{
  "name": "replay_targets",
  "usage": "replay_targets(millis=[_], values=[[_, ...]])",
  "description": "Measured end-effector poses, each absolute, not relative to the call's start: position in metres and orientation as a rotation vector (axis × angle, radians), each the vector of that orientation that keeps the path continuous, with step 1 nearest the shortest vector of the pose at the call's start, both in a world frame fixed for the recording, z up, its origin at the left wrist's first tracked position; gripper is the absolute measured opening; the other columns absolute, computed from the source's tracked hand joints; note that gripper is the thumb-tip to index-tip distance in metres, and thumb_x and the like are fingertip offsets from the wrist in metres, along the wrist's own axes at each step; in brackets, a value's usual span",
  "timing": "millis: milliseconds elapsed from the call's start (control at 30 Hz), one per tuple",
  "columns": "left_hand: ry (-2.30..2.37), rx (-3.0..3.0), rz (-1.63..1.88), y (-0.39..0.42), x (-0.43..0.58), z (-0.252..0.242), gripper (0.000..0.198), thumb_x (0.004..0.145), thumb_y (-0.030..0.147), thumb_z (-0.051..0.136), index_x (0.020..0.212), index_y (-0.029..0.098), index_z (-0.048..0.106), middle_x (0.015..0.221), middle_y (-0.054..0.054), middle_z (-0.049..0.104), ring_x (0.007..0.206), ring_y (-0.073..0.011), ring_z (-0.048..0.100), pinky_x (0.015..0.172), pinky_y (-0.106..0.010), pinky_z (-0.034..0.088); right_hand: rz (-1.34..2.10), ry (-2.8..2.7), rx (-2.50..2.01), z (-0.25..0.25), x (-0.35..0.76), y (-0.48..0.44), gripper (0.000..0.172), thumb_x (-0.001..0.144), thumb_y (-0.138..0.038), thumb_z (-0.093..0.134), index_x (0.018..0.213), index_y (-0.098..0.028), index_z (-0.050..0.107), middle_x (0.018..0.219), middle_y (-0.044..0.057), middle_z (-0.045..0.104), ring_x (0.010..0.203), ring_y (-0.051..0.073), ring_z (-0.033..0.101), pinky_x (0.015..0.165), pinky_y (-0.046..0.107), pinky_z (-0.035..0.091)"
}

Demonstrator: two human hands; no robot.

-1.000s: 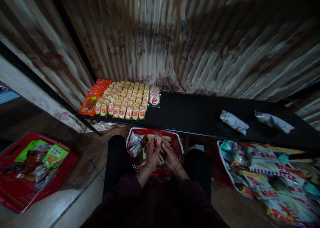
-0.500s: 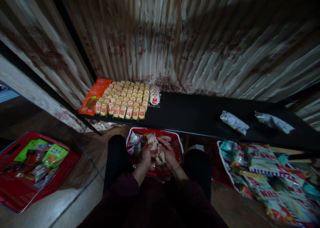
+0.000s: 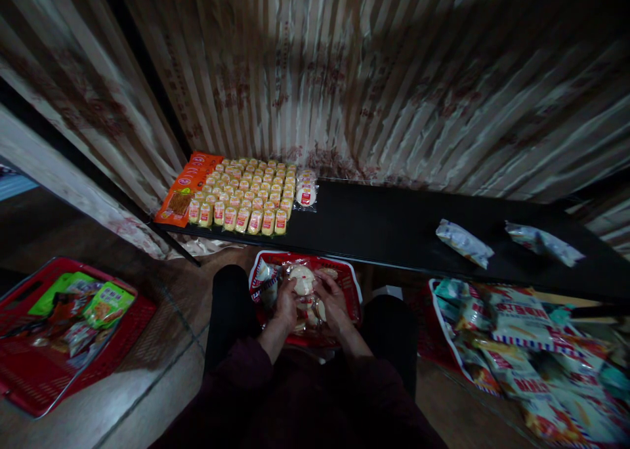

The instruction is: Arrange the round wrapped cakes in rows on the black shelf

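Observation:
Over the red basket [image 3: 355,285] between my knees, a round white cake in a clear wrapper [image 3: 301,279] is held up. My left hand [image 3: 285,304] grips its left side, thumb on top. At the wrapper's right edge are the closed fingers of my right hand [image 3: 332,299]. More wrapped round cakes [image 3: 311,316] lie in the basket below, partly hidden by my hands. A similar round cake packet [image 3: 306,196] lies on the black shelf [image 3: 364,222], beside rows of small yellow wrapped cakes [image 3: 246,196].
A flat orange snack bag [image 3: 184,193] lies at the shelf's left end. Two whitish packets [image 3: 464,242] rest toward its right. On the floor, a red basket with green snack bags [image 3: 109,306] stands left, and one heaped with bread bags [image 3: 522,318] stands right. A pleated curtain [image 3: 325,75] hangs behind.
Between my hands the wrapped cake has turned, so its plain white face with a small red mark shows more. My hands stay over the basket.

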State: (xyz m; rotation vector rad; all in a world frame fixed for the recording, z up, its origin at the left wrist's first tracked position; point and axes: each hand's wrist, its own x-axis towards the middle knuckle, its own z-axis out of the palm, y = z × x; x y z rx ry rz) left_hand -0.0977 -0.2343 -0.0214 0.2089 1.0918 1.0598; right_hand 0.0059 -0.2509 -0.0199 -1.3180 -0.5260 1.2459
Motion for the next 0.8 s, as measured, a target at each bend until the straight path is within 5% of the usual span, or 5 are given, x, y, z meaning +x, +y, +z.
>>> replay_targets(millis=[333, 667, 800], values=[[1.023, 0.278, 1.116, -0.234, -0.095, -0.012, 0.04, 0.059, 0.038, 0.067, 0.092, 0.018, 0.058, 0.085, -0.003, 0.065, 0.067, -0.014, 0.06, 0.061, -0.026, 0.048, 0.721, -1.158, -1.56, -0.011, 0.018, -0.248, 0.017, 0.074, -0.033, 0.06, 0.086, -0.029, 0.071, 0.1, 0.005, 0.066, 0.103, 0.025, 0.053, 0.096, 0.042, 0.038], [0.99, 0.392, 1.141, -0.234, -0.093, 0.006, 0.045, 0.069, 0.052, 0.059, 0.099, 0.019, 0.063, 0.106, -0.008, 0.066, 0.092, -0.0199, 0.062, 0.067, -0.025, 0.048, 0.768, -1.177, -1.573, 0.007, 0.012, -0.247, 0.023, 0.079, -0.04, 0.055, 0.09, -0.028, 0.071, 0.095, 0.005, 0.069, 0.092, 0.024, 0.059, 0.089, 0.038, 0.042], [1.017, 0.621, 1.168, -0.234, -0.095, 0.003, 0.035, 0.071, 0.037, 0.06, 0.101, 0.02, 0.065, 0.112, -0.007, 0.065, 0.103, -0.0213, 0.059, 0.081, -0.029, 0.047, 0.951, -1.06, -1.503, 0.016, 0.01, -0.25, 0.035, 0.082, -0.051, 0.051, 0.101, -0.027, 0.069, 0.105, 0.004, 0.069, 0.101, 0.025, 0.06, 0.092, 0.035, 0.042]])
